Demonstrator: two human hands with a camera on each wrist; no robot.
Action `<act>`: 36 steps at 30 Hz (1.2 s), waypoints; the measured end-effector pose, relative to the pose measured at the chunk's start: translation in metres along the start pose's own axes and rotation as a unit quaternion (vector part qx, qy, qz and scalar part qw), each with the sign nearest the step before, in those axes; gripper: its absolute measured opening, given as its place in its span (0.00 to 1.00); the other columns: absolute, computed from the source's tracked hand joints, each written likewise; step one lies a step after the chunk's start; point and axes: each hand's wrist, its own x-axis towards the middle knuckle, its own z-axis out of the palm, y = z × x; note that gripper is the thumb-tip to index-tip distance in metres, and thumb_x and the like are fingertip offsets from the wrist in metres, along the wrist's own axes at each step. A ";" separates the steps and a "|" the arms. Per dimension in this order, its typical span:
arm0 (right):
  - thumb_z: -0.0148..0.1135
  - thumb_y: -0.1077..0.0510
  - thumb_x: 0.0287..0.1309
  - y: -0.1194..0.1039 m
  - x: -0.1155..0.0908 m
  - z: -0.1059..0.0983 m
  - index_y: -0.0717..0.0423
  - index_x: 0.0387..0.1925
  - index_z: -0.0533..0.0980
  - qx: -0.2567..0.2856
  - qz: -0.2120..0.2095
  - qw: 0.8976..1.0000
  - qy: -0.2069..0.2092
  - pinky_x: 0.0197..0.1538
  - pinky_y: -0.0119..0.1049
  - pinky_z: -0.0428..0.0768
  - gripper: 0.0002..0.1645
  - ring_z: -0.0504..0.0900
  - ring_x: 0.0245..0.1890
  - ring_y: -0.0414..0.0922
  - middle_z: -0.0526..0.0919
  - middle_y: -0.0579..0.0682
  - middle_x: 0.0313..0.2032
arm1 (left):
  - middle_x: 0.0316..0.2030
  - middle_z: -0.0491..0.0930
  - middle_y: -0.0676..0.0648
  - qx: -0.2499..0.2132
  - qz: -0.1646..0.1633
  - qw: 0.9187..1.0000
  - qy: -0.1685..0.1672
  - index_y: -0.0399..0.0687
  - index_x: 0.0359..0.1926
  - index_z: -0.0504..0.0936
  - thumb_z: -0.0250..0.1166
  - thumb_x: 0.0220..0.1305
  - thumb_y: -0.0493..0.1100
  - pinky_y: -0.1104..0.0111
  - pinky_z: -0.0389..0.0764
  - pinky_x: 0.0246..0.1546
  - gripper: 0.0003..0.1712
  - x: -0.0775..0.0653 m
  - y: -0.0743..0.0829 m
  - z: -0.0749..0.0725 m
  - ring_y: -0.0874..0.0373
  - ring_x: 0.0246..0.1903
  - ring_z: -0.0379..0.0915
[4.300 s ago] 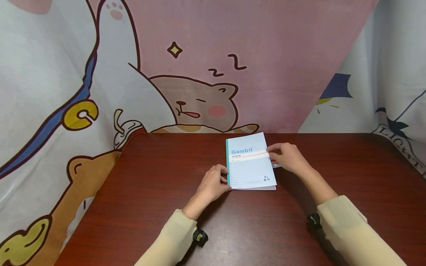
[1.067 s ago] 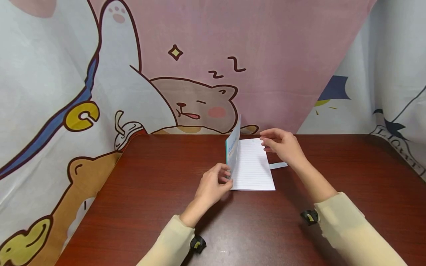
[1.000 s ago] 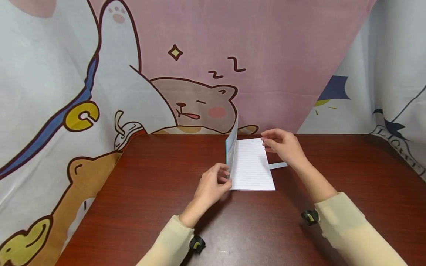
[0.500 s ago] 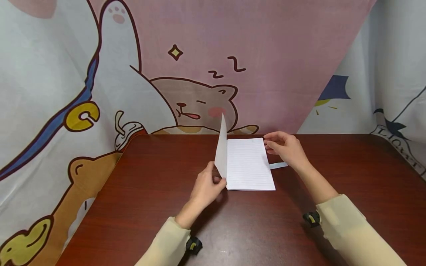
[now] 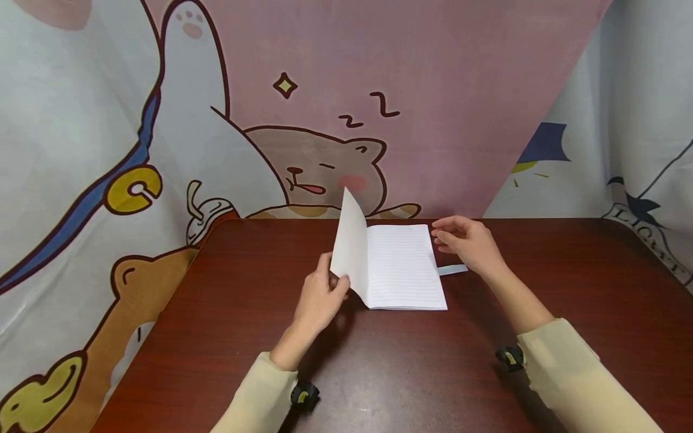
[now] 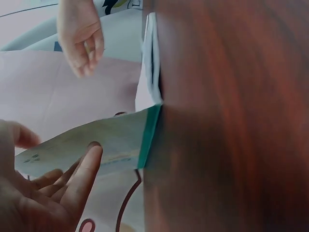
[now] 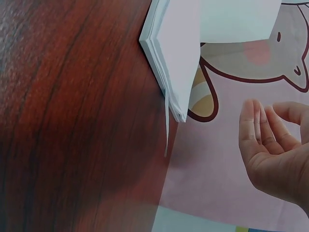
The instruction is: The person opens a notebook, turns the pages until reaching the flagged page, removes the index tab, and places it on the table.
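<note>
A notebook (image 5: 406, 267) lies on the table, its lined first page facing up. Its front cover (image 5: 349, 246) stands raised at the left, plain inside. My left hand (image 5: 319, 297) holds the cover's lower outer edge, thumb on the inner side. In the left wrist view, the fingers of that hand (image 6: 58, 188) lie against the cover's outer face, near a green spine strip (image 6: 150, 135). Beside the notebook's upper right corner, my right hand (image 5: 462, 240) hovers with loosely bent fingers and holds nothing. A pale blue strip (image 5: 452, 269) pokes out from the notebook's right side.
The dark red-brown wooden table (image 5: 260, 270) extends around the notebook. Behind it hangs a cloth (image 5: 449, 120) printed with cartoon animals. Each sleeve has a black wrist device (image 5: 305, 396) at its cuff.
The cover, shut at first, has swung up and over to the left, baring the lined page. My left hand has moved left with it; the right hand has drifted slightly right and nearer.
</note>
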 end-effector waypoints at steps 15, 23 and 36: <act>0.57 0.63 0.69 0.007 0.001 -0.003 0.71 0.53 0.76 -0.014 -0.001 1.000 0.003 0.43 0.38 0.87 0.16 0.82 0.32 0.27 0.83 0.68 0.46 | 0.53 0.83 0.43 0.026 0.034 0.998 0.037 0.45 0.66 0.72 0.62 0.58 0.34 0.70 0.81 0.35 0.33 0.009 -0.002 -0.034 0.51 0.40 0.84; 0.57 0.62 0.70 0.009 0.002 -0.007 0.70 0.54 0.76 -0.024 0.003 1.000 0.001 0.43 0.36 0.87 0.17 0.82 0.32 0.25 0.81 0.72 0.49 | 0.54 0.82 0.40 0.026 0.011 0.999 0.032 0.43 0.66 0.73 0.64 0.58 0.32 0.66 0.82 0.36 0.33 0.009 -0.012 -0.045 0.48 0.42 0.85; 0.58 0.57 0.69 0.026 0.011 -0.011 0.60 0.55 0.79 -0.141 -0.003 0.990 0.025 0.49 0.40 0.79 0.17 0.84 0.50 0.55 0.82 0.64 0.56 | 0.53 0.84 0.39 0.046 -0.027 0.998 0.013 0.42 0.62 0.76 0.67 0.60 0.34 0.60 0.82 0.41 0.28 0.008 -0.037 -0.057 0.46 0.45 0.84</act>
